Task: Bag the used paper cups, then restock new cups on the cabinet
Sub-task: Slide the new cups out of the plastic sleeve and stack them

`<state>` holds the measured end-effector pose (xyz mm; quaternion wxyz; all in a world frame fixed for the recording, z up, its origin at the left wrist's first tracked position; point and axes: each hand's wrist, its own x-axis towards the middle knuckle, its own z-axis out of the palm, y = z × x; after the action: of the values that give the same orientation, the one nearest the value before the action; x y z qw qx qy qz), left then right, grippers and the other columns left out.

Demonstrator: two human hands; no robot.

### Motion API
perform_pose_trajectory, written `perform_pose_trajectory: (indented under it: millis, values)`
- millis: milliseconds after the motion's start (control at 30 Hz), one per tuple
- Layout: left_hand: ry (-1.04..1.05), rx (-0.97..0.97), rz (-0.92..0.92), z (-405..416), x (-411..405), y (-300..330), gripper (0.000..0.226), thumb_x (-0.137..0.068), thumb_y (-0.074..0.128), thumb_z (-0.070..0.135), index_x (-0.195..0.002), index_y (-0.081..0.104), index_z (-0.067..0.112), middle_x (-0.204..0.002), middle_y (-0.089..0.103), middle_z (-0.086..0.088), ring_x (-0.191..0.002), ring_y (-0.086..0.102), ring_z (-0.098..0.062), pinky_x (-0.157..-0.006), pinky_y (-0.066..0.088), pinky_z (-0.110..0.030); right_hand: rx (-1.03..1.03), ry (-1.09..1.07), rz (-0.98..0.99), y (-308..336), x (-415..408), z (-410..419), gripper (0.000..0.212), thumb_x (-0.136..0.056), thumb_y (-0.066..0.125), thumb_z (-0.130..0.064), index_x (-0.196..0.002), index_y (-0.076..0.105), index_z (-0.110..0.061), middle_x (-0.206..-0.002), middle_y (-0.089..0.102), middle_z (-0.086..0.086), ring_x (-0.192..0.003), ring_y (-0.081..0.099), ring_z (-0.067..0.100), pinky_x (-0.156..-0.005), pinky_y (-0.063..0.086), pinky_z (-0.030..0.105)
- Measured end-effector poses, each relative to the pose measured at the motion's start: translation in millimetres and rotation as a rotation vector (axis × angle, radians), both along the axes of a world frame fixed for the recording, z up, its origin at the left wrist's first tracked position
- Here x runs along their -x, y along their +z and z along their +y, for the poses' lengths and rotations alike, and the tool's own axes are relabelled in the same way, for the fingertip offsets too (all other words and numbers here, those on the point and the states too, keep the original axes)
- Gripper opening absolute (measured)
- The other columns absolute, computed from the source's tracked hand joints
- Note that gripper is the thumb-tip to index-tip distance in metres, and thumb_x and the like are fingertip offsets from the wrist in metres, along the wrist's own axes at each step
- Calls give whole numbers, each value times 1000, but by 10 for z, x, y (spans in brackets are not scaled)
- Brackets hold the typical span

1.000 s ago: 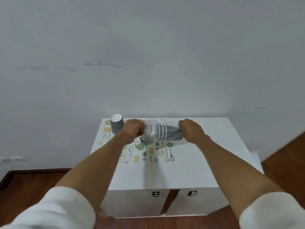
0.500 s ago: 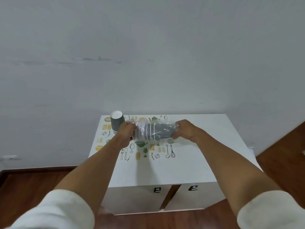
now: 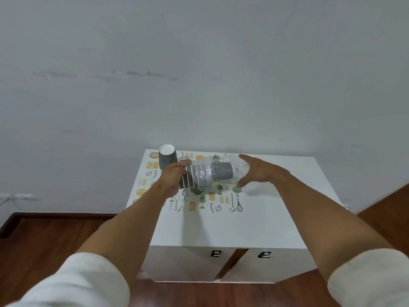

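Sideways above the cabinet (image 3: pixel 254 222), grey white-rimmed stacked cups (image 3: pixel 207 175) protrude from a clear sleeve (image 3: pixel 234 168). Left hand (image 3: pixel 171 176) pinches their rims; right hand (image 3: pixel 257 171) is spread

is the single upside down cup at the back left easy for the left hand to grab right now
Probably not yet: the left hand is closed on the stack of cups, though the upside-down cup stands just behind it with nothing between.
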<state>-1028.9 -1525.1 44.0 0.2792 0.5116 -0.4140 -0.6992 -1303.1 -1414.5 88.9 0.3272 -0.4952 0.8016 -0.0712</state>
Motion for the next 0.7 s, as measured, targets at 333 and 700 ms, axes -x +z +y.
perform_pose_trajectory:
  millis: [333, 700]
  values:
    - [-19, 50, -9, 66, 85, -94, 40, -93, 54, -15, -121, 56, 15, -107, 62, -14, -81, 65, -27, -70, 56, -40, 72, 251, 52, 101, -364, -274, 137, -56, 93, -56, -160, 5, -45, -168, 26, -7, -154, 24, 23, -125, 14, 52]
    - [-153, 13, 93, 126, 132, -15, 41, -96, 48, -15, -120, 60, 16, -98, 62, -15, -80, 62, -28, -71, 53, -39, 158, 291, 226, -238, -703, -218, 98, -62, 74, -73, -147, 28, -56, -139, 44, 0, -127, 51, 27, -104, 39, 46]
